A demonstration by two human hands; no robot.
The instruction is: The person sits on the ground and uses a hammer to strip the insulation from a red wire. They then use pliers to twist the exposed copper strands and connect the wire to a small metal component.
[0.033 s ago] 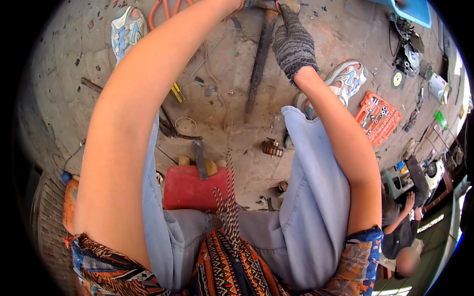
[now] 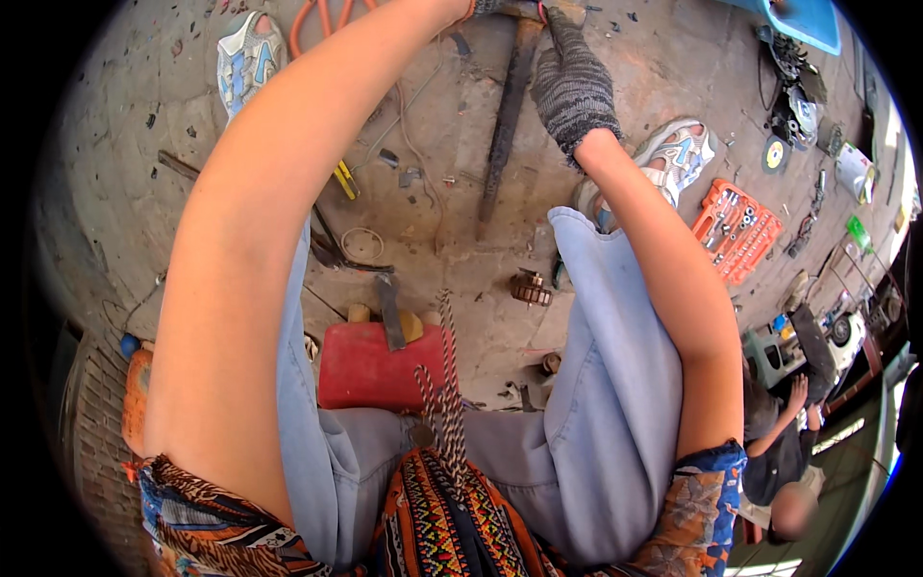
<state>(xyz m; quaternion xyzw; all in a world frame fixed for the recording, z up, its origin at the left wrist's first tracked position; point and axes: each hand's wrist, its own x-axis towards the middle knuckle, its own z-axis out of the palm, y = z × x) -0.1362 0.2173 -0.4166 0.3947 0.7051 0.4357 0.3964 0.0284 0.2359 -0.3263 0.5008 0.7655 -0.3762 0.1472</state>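
Grips hard to read at the far edge

Head view: the dark bar (image 2: 505, 125) lies far centre. The right hand (image 2: 575, 91), gloved, reaches beside its far end; the left hand (image 2: 488, 6) is mostly cut off. I cannot tell either grip. A loose hold could let the bar roll and pinch. Right, an orange case (image 2: 755, 252) holds sockets (image 2: 745, 219); far right, a blue basin (image 2: 815, 27), contents mostly cropped.

We see marled grey-and-black knit on the gloved right hand (image 2: 574, 88) at top centre. Loose pale-blue jeans (image 2: 615, 385) span the lower middle. At lower left and lower right we find boldly patterned sleeves (image 2: 702, 505) in orange, blue and brown; between them, a zigzag-patterned garment front (image 2: 433, 514) and striped cord (image 2: 449, 385). Grey-and-white open shoes (image 2: 248, 62) with blue accents appear upper left and upper right.
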